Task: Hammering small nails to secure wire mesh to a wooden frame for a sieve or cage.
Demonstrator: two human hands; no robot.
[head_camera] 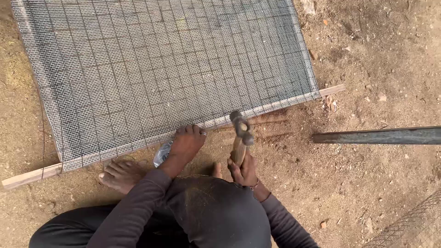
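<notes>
Head view: left hand (pixel 187 143) pressed flat, fingers spread, on the wire mesh (pixel 165 69) edge over the wooden strip (pixel 32 176). Right hand (pixel 243 169) gripped the hammer (pixel 240 133), raised just beside. A glancing blow could hit those fingers. Bare foot (pixel 121 175) and steel bar (pixel 376 136) lay near.

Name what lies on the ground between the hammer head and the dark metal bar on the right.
Only bare dirt between hammer head and metal bar, in the head view.

Dark purple-grey long sleeves, dark dusty trousers, bare feet, 1 ring, 1 wrist bracelet.
</notes>
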